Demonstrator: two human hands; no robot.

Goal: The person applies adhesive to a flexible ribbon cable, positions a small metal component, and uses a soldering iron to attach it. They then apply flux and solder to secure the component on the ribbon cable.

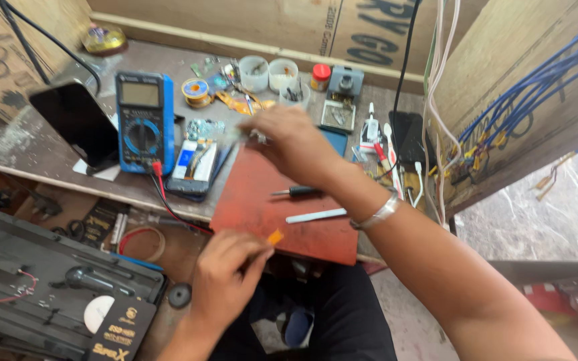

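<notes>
Left hand: the left hand point(225, 274) hovers at the near edge of the red mat point(262, 214), its thumb and fingertips pinched together on a small orange strip point(275, 236) that sticks out just past them.
Right hand: the right hand point(296, 144) reaches over the far edge of the mat, fingers bent and closed on a thin silvery tool point(254, 136); blur hides what kind of tool it is.
Wrist: a silver bangle point(377, 214) sits on the right wrist.
Between the hands: a black screwdriver point(296, 192) and a white stick point(316, 215) lie on the mat, both apart from either set of fingers.
Left of the right fingers: an opened phone point(194, 164), then a blue meter point(145, 120) with red and black leads.
Beyond the right fingers: small white cups point(269, 73) and a solder reel point(197, 90).
</notes>
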